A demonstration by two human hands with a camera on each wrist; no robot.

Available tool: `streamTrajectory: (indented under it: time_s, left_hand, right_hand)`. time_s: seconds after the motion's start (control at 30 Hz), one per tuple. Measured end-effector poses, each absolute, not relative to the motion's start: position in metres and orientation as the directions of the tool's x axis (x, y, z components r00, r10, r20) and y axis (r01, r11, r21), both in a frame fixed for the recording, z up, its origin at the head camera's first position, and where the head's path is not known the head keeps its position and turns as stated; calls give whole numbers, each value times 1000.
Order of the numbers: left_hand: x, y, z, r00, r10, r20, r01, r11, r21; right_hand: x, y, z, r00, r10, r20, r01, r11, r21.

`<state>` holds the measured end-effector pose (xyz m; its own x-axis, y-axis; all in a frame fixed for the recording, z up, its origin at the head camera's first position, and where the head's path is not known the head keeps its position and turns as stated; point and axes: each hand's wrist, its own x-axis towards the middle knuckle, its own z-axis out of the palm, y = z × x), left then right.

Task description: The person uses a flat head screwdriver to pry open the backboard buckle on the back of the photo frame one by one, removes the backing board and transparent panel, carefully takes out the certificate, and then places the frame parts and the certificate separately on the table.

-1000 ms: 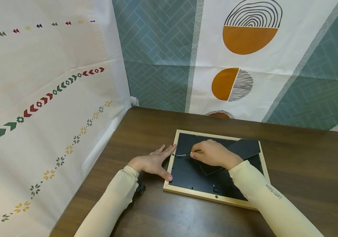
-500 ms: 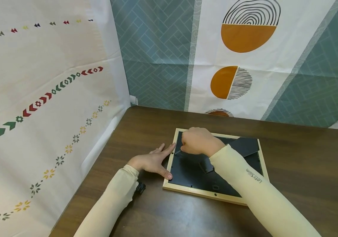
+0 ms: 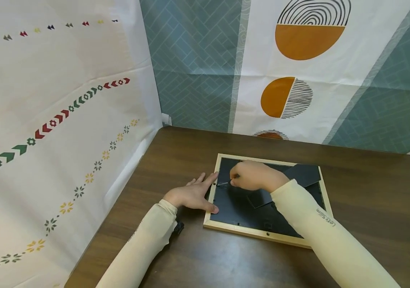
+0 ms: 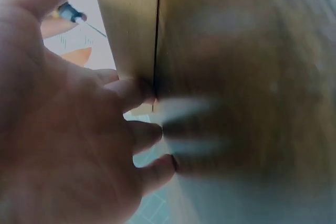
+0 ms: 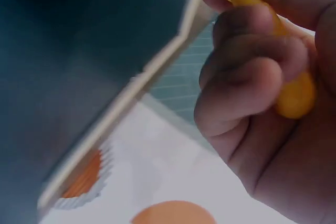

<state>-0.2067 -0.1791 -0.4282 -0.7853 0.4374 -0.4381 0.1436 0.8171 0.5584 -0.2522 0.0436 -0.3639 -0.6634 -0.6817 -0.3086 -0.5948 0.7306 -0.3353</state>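
Observation:
A picture frame (image 3: 259, 231) with a light wooden border lies face down, its black backing (image 3: 233, 208) upward. My left hand (image 3: 192, 195) rests against the left border with fingers spread, thumb on the black backing's edge near the front corner. In the left wrist view, its fingertips (image 4: 157, 174) reach down to the table. My right hand (image 3: 251, 175) curls round the yellow handle of a screwdriver (image 5: 294, 95) over the backing. The thin metal shaft (image 3: 223, 184) points left, its tip at the inner edge of the left border by the left hand's fingers.
A black stand leg (image 3: 303, 175) crosses the backing diagonally, partly covered by the right hand and forearm. Brown wooden table (image 3: 381, 200) surrounds the frame. Patterned cloths (image 3: 198, 64) hang behind and to the left. A dark object (image 3: 178, 228) shows under the left wrist.
The right hand with the screwdriver swung left and up, close to the left border, then drew back right and rolled. The left hand stays in place on the frame; the head view shifts slightly.

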Motion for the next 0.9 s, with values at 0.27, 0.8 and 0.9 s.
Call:
streamTrajectory:
  time_s: [0.27, 0.8, 0.9]
  left_hand:
    - [-207, -173, -429, -827, 393, -402, 144, 840, 524]
    - [-209, -169, -429, -828, 408, -385, 191, 851, 490]
    - [-209, -169, -429, -825, 417, -381, 196, 843, 500]
  right_hand:
    - [-257, 57, -376, -630, -716, -301, -589, 693, -416]
    - [-259, 33, -356, -617, -714, -332, -607, 700, -376]
    - [-256, 29, -353, -633, -688, -353, -596, 725, -344]
